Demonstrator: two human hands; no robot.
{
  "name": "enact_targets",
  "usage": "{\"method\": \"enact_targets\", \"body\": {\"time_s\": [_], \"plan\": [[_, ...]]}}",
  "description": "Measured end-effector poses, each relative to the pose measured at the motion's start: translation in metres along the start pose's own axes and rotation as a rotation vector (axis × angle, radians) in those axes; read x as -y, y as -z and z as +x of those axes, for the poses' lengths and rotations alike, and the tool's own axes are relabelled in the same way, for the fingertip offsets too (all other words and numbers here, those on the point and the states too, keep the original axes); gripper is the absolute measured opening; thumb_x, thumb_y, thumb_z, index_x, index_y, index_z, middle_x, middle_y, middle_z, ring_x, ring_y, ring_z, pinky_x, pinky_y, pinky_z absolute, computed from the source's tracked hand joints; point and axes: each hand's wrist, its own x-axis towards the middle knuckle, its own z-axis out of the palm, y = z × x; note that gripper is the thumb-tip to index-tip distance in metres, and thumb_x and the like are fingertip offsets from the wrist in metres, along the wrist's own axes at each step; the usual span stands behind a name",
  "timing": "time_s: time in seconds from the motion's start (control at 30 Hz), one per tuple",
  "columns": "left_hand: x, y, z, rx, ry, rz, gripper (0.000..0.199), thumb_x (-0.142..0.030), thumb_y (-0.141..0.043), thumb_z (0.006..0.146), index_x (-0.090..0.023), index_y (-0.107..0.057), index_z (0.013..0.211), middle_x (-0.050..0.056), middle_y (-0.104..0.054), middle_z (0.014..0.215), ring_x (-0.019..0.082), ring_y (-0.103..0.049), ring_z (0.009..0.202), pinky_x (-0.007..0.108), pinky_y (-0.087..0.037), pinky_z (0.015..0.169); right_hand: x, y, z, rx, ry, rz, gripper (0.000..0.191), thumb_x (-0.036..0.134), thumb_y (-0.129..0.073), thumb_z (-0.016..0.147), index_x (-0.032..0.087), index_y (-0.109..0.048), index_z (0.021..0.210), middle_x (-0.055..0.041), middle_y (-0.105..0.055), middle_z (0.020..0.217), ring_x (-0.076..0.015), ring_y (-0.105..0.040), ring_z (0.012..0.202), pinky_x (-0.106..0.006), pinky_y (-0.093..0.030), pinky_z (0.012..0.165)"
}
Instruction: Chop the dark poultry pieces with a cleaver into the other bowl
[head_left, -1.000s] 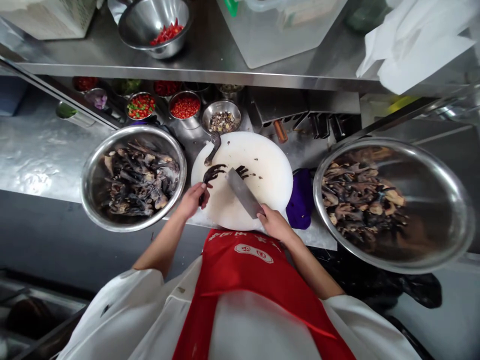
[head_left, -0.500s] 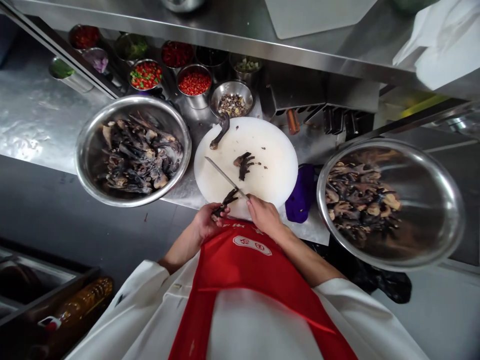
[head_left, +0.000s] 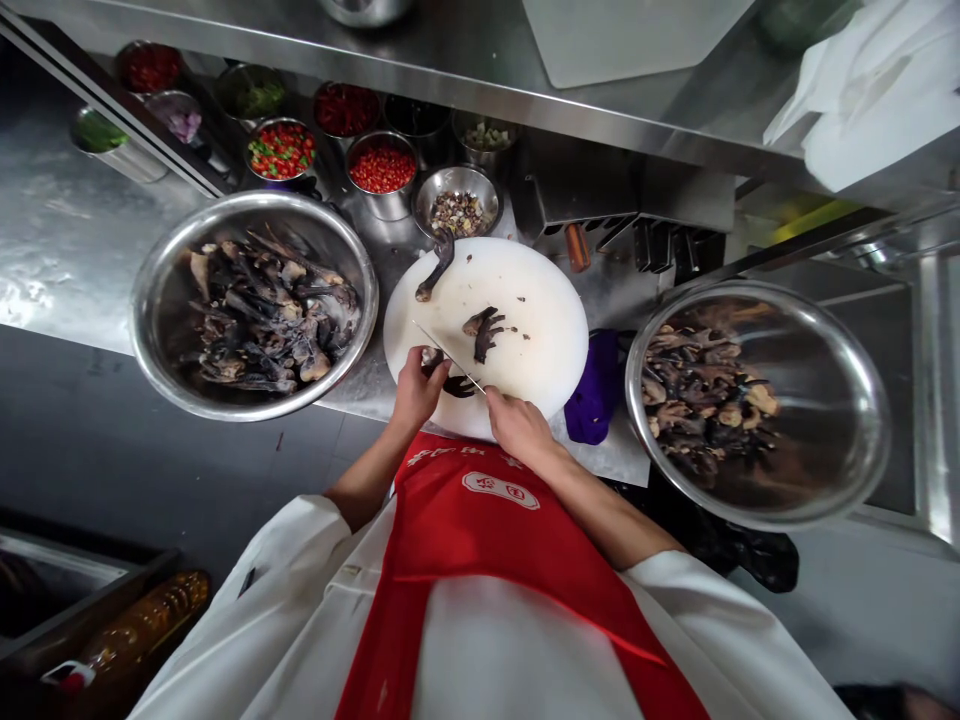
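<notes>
Dark foot (head_left: 459, 388) shifted farther onto white board (head_left: 551, 345), pinched in left fingers (head_left: 413, 364), toes beside cleaver (head_left: 448, 356) gripped by right fingers (head_left: 501, 402)

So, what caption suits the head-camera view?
Left hand grips a dark foot, right hand a cleaver, over a white board.

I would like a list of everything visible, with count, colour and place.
Chopping board: one, white, centre
Cleaver: one, grey, right hand
Clawed foot: one, dark, left hand
Loose pieces: two, dark, on board
Large bowls: two, silver, either side
Small containers: about ten, silver, behind
Purple cloth: one, right
Knife rack: one, grey, behind
Shelf: one, silver, top
Pale container: one, shelf
White sheet: unclear count, upper right
Bottle: one, amber, lower left
Apron: one, red, worn
Hands: two, left, right
</notes>
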Motion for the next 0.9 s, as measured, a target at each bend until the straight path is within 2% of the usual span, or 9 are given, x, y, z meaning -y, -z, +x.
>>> {"method": "enact_targets", "body": {"time_s": [0.1,0.27,0.43,0.47,0.63,0.77,0.9], "plan": [[0.001,-0.002,0.005,-0.032,0.031,0.008,0.022,-0.039,-0.056,0.084,-0.022,-0.044,0.092,-0.006,-0.053,0.061,0.010,-0.052,0.046,0.023,-0.039,0.052,-0.001,0.000,-0.002,-0.007,-0.042,0.036,0.027,0.023,-0.028,0.099,0.018,-0.047,0.118,-0.0105,-0.069,0.101,-0.0234,-0.065,0.087,-0.029,-0.038,0.071],[-0.002,0.004,0.010,-0.001,0.040,0.032,0.020,-0.035,-0.054,0.085,-0.022,-0.040,0.088,-0.007,-0.051,0.054,0.012,-0.052,0.042,0.025,-0.038,0.052,-0.004,0.011,-0.005,0.015,-0.080,0.031,0.025,0.024,-0.029,0.099,0.016,-0.048,0.114,-0.0113,-0.069,0.095,-0.0238,-0.065,0.082,-0.029,-0.036,0.067],[-0.001,0.002,0.018,0.004,0.065,0.089,0.019,-0.035,-0.054,0.086,-0.022,-0.040,0.089,-0.007,-0.049,0.051,0.013,-0.052,0.041,0.028,-0.038,0.051,-0.001,0.026,-0.008,-0.151,-0.077,0.087,0.032,0.032,-0.022,0.101,0.016,-0.044,0.118,-0.0113,-0.069,0.091,-0.0250,-0.065,0.082,-0.029,-0.037,0.068],[0.000,0.002,0.018,0.000,0.061,0.093,0.019,-0.035,-0.054,0.086,-0.022,-0.041,0.089,-0.007,-0.049,0.052,0.013,-0.051,0.041,0.028,-0.038,0.052,-0.001,0.024,-0.007,-0.143,-0.080,0.088,0.032,0.032,-0.022,0.102,0.015,-0.044,0.118,-0.0116,-0.069,0.091,-0.0251,-0.065,0.083,-0.029,-0.037,0.069],[0.000,0.003,0.017,0.020,0.063,0.066,0.020,-0.035,-0.055,0.085,-0.022,-0.041,0.089,-0.007,-0.049,0.052,0.013,-0.051,0.042,0.027,-0.037,0.050,-0.005,0.004,0.004,0.076,-0.056,0.031,0.026,0.017,-0.030,0.097,0.014,-0.045,0.118,-0.0137,-0.069,0.094,-0.0258,-0.066,0.085,-0.031,-0.038,0.070],[-0.002,0.014,0.015,-0.019,0.086,0.027,0.021,-0.036,-0.055,0.084,-0.021,-0.041,0.087,-0.007,-0.049,0.051,0.012,-0.051,0.042,0.024,-0.038,0.049,-0.015,-0.004,0.005,0.082,-0.058,0.023,0.025,0.020,-0.029,0.098,0.015,-0.044,0.117,-0.0133,-0.069,0.094,-0.0258,-0.066,0.084,-0.031,-0.038,0.069],[0.006,0.027,0.005,-0.069,0.043,-0.056,0.022,-0.035,-0.060,0.080,-0.021,-0.044,0.089,-0.005,-0.054,0.066,0.011,-0.057,0.051,0.023,-0.044,0.052,-0.024,0.000,0.003,0.075,-0.113,0.071,0.025,0.029,-0.029,0.100,0.016,-0.045,0.115,-0.0127,-0.069,0.093,-0.0244,-0.066,0.082,-0.029,-0.037,0.068]]}}
